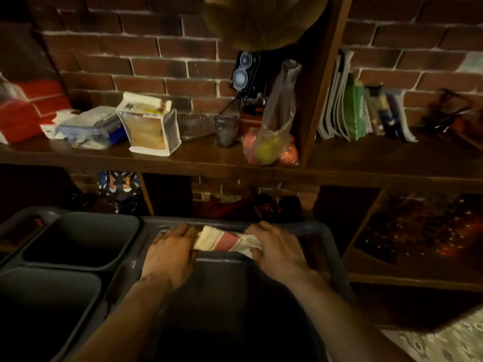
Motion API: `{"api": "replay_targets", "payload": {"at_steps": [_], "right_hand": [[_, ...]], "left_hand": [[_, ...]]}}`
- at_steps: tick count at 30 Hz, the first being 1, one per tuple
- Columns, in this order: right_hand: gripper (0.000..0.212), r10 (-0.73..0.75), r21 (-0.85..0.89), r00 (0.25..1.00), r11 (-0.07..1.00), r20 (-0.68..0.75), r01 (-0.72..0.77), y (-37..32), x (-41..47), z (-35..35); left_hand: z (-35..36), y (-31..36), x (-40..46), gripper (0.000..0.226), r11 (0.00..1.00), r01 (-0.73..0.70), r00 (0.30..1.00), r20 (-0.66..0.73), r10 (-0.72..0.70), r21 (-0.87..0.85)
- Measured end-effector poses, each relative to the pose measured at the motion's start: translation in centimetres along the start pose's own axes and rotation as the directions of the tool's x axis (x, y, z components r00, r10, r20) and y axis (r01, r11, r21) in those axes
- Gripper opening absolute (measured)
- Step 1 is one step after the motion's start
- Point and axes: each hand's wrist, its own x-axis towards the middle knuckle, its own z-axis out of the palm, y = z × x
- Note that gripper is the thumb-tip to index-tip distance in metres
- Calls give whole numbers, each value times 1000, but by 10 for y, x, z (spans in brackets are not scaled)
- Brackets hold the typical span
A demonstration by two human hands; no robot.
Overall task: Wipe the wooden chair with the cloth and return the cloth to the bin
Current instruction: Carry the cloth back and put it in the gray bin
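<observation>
Two hands [170, 254] [277, 249], one cloth [224, 241], three grey bins [332, 246] [81, 239] [47, 307], one glass [226, 130].

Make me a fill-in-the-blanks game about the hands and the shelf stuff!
1. Both hands, left hand and right hand, hold a folded ___ at the far rim of the grey bin.
2. The wall behind the shelf is made of ___.
3. The plastic bag on the shelf holds ___.

Missing words: cloth; brick; fruit
</observation>
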Motion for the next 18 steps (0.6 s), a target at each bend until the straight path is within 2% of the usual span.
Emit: {"api": "replay_targets", "payload": {"at_steps": [5, 12, 14, 18], "right_hand": [[37, 30, 33, 995, 999, 99, -34, 11, -1, 51], [37, 87, 49, 972, 994, 220, -100, 17, -4, 129], [34, 105, 26, 963, 993, 249, -115, 16, -7, 152], [36, 133, 1, 931, 990, 339, -142, 16, -19, 198]], "left_hand": [[54, -9, 0, 74, 997, 56, 994, 99, -51, -55], [130, -33, 0, 112, 998, -48, 975, 214, 58, -51], [148, -37, -3, 112, 996, -44, 966, 252, 63, -81], [181, -46, -13, 94, 987, -66, 927, 357, 115, -146]]}}
